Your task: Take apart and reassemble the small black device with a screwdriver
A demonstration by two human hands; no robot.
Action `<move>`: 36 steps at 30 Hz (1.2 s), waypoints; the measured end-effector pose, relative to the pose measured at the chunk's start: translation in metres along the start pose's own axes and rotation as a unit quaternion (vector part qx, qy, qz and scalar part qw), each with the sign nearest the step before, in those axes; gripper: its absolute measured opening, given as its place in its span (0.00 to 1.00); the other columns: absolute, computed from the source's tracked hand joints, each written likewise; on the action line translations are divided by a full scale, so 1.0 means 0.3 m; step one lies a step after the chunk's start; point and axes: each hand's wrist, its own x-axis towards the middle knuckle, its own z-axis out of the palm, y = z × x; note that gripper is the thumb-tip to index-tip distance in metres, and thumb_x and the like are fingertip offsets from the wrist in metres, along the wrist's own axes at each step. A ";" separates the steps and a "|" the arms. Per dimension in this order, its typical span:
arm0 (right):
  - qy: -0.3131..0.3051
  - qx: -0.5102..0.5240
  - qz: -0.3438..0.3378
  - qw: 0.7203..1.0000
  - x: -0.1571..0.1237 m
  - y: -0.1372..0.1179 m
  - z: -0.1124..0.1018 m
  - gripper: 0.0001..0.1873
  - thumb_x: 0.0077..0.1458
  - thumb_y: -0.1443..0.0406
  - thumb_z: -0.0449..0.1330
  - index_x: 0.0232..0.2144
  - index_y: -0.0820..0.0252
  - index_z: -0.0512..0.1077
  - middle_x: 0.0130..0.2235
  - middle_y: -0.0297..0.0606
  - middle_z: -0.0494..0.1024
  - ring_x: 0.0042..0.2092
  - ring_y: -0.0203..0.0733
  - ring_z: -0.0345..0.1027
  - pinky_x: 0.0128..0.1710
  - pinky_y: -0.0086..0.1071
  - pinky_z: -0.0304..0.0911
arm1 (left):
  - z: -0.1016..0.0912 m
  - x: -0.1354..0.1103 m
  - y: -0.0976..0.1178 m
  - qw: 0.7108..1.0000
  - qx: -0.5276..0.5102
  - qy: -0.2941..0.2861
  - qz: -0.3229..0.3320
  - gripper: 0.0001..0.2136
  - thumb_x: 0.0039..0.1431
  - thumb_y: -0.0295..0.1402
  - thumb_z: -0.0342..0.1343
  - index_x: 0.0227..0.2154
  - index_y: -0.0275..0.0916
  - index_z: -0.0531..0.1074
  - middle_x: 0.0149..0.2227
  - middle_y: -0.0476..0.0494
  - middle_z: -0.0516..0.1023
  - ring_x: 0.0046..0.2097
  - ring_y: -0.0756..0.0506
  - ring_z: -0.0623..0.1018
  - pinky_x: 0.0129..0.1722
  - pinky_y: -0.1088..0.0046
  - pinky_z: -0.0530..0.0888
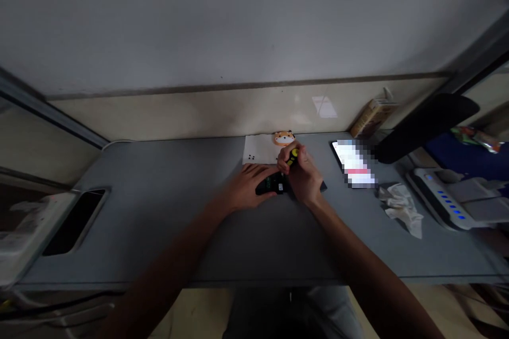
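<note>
What I've got on the grey desk (139, 233) from here

A smartphone (352, 163) at 2 o'clock, screen pixelated; crumpled tissue (401, 209) just beside it at 3 — beyond that, a white unit with blue LEDs (447, 201). A cardboard box (373, 117) tilts against the wall at 1 — an orange animal-face figure (283, 138) sits at 12.

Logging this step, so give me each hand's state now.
Left hand: open, fingers resting on a black device.
Right hand: closed, holding a yellow-and-black tool handle.
</note>
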 end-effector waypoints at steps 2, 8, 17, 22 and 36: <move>-0.002 0.016 -0.003 1.000 -0.003 0.001 0.004 0.24 0.61 0.44 0.58 0.26 0.55 0.68 0.23 0.30 0.61 0.24 0.35 0.52 0.27 0.34 0.49 | -0.001 0.000 0.002 1.000 -0.002 0.002 0.002 0.24 0.65 0.44 0.60 0.61 0.44 0.69 0.58 0.40 0.77 0.60 0.37 0.74 0.62 0.54 0.68; 0.004 -0.007 0.008 1.000 -0.001 -0.009 0.003 0.26 0.60 0.42 0.58 0.26 0.55 0.66 0.22 0.29 0.59 0.24 0.35 0.51 0.26 0.34 0.47 | 0.001 0.000 0.002 1.000 -0.004 0.008 0.001 0.24 0.64 0.43 0.61 0.61 0.46 0.68 0.59 0.41 0.77 0.60 0.37 0.74 0.62 0.54 0.68; 0.000 -0.008 0.002 1.000 0.000 -0.013 0.013 0.27 0.59 0.39 0.57 0.25 0.54 0.66 0.23 0.30 0.61 0.25 0.36 0.53 0.26 0.35 0.50 | -0.003 0.004 0.008 1.000 -0.007 0.001 -0.013 0.25 0.63 0.43 0.62 0.60 0.43 0.68 0.57 0.38 0.77 0.60 0.36 0.74 0.62 0.52 0.68; 0.002 -0.010 0.022 1.000 0.004 -0.007 -0.001 0.27 0.58 0.39 0.58 0.25 0.54 0.65 0.23 0.29 0.59 0.24 0.36 0.51 0.25 0.35 0.49 | -0.004 0.002 0.008 1.000 -0.015 0.005 -0.013 0.24 0.63 0.43 0.62 0.60 0.48 0.68 0.58 0.41 0.77 0.60 0.36 0.74 0.62 0.52 0.68; 0.019 -0.004 0.023 1.000 0.006 -0.006 0.005 0.27 0.59 0.39 0.57 0.25 0.54 0.64 0.22 0.30 0.59 0.23 0.36 0.50 0.25 0.34 0.49 | 0.003 0.001 0.004 1.000 -0.012 0.007 -0.016 0.24 0.63 0.43 0.63 0.60 0.48 0.68 0.58 0.42 0.77 0.60 0.37 0.74 0.62 0.52 0.68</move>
